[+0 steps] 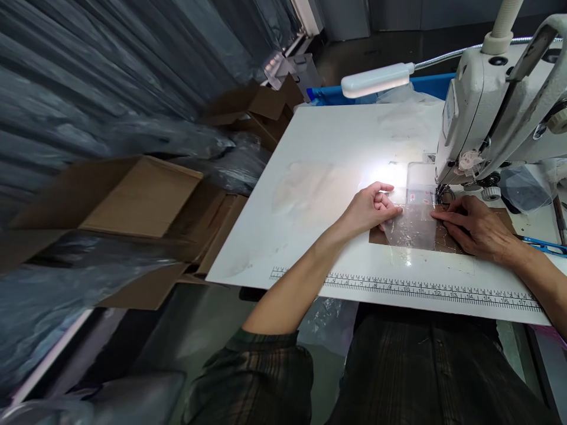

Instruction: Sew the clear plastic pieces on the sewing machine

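Note:
A clear plastic sheet (416, 227) with small red marks lies under the sewing machine's needle area (440, 193), over a brown piece (378, 236) on the white table. At the sheet's left edge, my left hand (371, 208) pinches it between thumb and curled fingers, the index finger sticking out. My right hand (476, 227) is on the other side, just below the presser foot, with thumb and index fingertips closed at the sheet's right edge. Its other fingers rest over the brown piece and are partly hidden.
The sewing machine head (469, 112) rises at the right. A lamp (376, 81) lights the white table (252, 236), which has a printed ruler (398, 286) along its front. Blue thread snips (543, 243) lie beyond my right wrist. Open cardboard boxes (142, 198) stand left.

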`<state>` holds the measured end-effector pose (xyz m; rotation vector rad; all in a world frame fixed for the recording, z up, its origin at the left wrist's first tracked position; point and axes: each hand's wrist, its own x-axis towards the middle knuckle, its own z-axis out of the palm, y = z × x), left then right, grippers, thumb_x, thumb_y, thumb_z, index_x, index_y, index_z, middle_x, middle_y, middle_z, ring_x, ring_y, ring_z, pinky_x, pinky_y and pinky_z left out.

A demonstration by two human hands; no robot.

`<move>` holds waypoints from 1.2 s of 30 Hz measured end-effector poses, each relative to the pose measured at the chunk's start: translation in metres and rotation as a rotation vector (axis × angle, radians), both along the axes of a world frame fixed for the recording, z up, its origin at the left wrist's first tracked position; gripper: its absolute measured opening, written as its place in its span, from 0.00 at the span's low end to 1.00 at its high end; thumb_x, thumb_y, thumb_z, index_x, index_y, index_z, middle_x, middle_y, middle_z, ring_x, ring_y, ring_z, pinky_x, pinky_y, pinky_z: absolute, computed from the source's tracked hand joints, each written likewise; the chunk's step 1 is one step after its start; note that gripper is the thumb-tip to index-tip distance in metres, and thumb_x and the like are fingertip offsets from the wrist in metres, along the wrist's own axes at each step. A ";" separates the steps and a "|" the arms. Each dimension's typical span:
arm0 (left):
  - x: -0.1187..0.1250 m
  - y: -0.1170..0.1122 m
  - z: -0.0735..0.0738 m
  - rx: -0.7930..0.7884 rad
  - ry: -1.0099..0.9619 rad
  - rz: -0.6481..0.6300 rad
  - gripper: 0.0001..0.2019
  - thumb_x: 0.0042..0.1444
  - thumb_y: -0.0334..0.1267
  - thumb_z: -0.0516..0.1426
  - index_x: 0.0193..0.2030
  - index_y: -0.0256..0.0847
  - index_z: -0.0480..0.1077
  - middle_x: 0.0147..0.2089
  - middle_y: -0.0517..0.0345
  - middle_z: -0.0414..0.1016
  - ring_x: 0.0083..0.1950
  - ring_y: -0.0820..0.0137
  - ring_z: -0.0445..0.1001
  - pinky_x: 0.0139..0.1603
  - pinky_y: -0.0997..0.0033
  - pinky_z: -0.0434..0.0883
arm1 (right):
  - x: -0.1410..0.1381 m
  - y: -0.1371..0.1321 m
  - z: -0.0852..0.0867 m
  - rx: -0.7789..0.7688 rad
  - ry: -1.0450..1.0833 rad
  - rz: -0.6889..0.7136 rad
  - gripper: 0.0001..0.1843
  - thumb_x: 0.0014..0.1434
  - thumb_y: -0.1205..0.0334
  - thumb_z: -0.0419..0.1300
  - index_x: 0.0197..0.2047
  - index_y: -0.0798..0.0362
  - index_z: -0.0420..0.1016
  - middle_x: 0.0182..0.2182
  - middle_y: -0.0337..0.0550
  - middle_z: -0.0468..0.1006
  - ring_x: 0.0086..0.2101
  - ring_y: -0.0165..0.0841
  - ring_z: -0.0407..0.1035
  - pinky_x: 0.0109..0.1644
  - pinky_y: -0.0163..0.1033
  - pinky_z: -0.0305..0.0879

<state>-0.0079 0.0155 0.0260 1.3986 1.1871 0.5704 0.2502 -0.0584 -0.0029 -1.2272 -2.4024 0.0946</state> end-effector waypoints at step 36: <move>0.036 0.024 -0.013 1.291 0.662 -0.847 0.20 0.71 0.40 0.46 0.59 0.36 0.71 0.64 0.43 0.71 0.50 0.60 0.70 0.46 0.61 0.61 | -0.005 -0.014 0.009 0.011 0.060 0.037 0.17 0.70 0.63 0.51 0.51 0.51 0.81 0.44 0.53 0.76 0.43 0.42 0.73 0.46 0.48 0.74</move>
